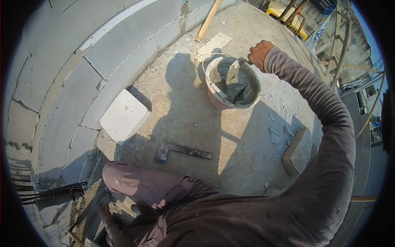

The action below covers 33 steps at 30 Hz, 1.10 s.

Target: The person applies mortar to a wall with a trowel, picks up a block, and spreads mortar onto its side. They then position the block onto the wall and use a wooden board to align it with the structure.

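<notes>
My right hand (260, 53) is closed at the upper right rim of a round bucket (220, 100). What it grips is too small to make out; a dark piece shows beside its fingers. Grey wet mortar (236, 88) lies inside the bucket and coats its walls, and a thin wire handle loops over the left side. Low on the left, my left hand (105, 212) hangs in shadow beside my knee, near some wood, its fingers unclear. A hammer-like tool (187, 151) with a flat head lies on the floor between my leg and the bucket.
A curved wall of grey blocks (111, 49) runs along the left. A pale block (125, 115) rests beside it, and dark bars (53, 194) stick out below. Another block (297, 151) and broken chips are on the right. A wooden stick (208, 20) leans at the top.
</notes>
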Available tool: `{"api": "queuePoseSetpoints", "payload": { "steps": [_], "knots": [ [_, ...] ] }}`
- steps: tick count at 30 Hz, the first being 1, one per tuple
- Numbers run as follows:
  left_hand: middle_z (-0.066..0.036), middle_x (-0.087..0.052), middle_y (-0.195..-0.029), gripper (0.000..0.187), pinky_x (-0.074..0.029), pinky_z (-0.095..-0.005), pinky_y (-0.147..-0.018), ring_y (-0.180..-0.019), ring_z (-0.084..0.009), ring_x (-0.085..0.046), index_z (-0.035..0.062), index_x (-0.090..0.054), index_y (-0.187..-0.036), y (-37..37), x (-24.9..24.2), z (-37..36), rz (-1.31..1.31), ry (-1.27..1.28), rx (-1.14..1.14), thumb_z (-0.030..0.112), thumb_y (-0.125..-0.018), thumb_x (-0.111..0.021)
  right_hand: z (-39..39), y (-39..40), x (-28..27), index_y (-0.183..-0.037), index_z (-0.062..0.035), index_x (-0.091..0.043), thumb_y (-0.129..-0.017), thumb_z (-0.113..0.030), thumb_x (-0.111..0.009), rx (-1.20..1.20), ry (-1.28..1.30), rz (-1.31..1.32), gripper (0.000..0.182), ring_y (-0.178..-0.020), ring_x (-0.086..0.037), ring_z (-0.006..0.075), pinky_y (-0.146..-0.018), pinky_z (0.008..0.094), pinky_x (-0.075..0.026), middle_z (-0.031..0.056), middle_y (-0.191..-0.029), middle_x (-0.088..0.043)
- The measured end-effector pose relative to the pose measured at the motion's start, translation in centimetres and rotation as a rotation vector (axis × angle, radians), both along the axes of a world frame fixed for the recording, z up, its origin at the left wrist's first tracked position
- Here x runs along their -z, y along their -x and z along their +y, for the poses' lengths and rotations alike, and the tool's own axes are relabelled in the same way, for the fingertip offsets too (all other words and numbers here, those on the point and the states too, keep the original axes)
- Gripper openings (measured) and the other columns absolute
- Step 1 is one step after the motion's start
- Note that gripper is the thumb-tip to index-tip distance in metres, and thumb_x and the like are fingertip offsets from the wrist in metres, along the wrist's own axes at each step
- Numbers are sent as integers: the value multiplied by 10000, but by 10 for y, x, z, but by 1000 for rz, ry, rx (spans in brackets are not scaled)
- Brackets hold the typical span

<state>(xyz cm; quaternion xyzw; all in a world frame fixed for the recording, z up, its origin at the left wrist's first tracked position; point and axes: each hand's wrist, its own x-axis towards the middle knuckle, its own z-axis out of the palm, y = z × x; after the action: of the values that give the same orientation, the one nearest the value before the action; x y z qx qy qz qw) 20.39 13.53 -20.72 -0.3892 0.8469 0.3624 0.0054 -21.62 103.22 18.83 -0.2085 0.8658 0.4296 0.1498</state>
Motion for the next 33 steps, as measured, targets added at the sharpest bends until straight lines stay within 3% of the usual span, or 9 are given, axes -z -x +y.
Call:
{"api": "queuePoseSetpoints", "payload": {
  "steps": [7,11,15,19,21,27,30,32,33],
  "knots": [
    [-179,-735,-1044,574,-547,-363,-778,-885,-220,-688,-80,-534,-1370,14,0,-2,-55,-45,128,244,-931,-715,-9,-2,79,-953,-50,-759,-782,-170,-739,-115,267,-10,210,-885,-742,310,-826,404,-595,145,-924,-745],
    [-153,-738,-986,556,-523,-342,-706,-784,-186,-652,-77,-566,-1342,4,1,0,-38,-64,103,277,-936,-704,51,-57,83,-1089,-50,-716,-761,-159,-724,-77,384,13,346,-915,-727,325,-835,406,-589,154,-1026,-723],
    [-189,-742,-1024,566,-545,-367,-779,-867,-242,-693,-59,-582,-1335,-2,5,-5,-73,-34,118,318,-930,-704,101,-119,71,-1175,-90,-694,-814,-156,-675,11,244,33,367,-895,-699,296,-823,425,-568,127,-1010,-690],
    [-231,-733,-1094,559,-552,-403,-868,-989,-299,-713,-49,-586,-1333,5,12,-6,-128,89,139,318,-928,-704,111,-142,56,-1144,-149,-719,-840,-145,-652,-54,278,278,311,-947,-671,260,-852,409,-526,79,-1011,-670],
    [-246,-715,-1162,543,-544,-428,-930,-1081,-330,-701,-51,-596,-1317,11,0,0,-128,33,154,300,-920,-714,100,-143,46,-1138,-232,-701,-848,-164,-653,205,250,328,301,-1079,-633,245,-934,416,-476,52,-1082,-659],
    [-259,-702,-1181,565,-548,-407,-946,-1114,-337,-692,-36,-576,-1348,25,7,-3,57,81,155,289,-913,-733,59,-149,89,-1075,-139,-731,-897,-180,-594,158,223,143,229,-998,-689,264,-932,450,-483,85,-1089,-692],
    [-195,-708,-1175,514,-566,-404,-892,-1020,-306,-702,-19,-600,-1302,41,-39,45,291,113,123,330,-942,-715,42,-148,126,-968,-123,-733,-862,-188,-632,155,223,122,160,-966,-696,301,-939,468,-486,102,-990,-715],
    [-144,-647,-1338,501,-476,-505,-1002,-1221,-299,-608,69,-575,-1367,50,-110,121,824,-846,-438,421,-1012,-607,25,-136,114,-1054,-167,-755,-859,-204,-648,216,292,89,226,-962,-681,330,-928,511,-506,150,-993,-715],
    [-162,-573,-1424,625,-394,-567,-1106,-1346,-356,-506,47,-475,-1442,46,-141,141,1031,-1193,-344,494,-1013,-562,0,-131,98,-1149,-101,-742,-864,-238,-669,269,531,81,324,-939,-666,361,-904,518,-526,195,-1004,-712]
  ]
}}
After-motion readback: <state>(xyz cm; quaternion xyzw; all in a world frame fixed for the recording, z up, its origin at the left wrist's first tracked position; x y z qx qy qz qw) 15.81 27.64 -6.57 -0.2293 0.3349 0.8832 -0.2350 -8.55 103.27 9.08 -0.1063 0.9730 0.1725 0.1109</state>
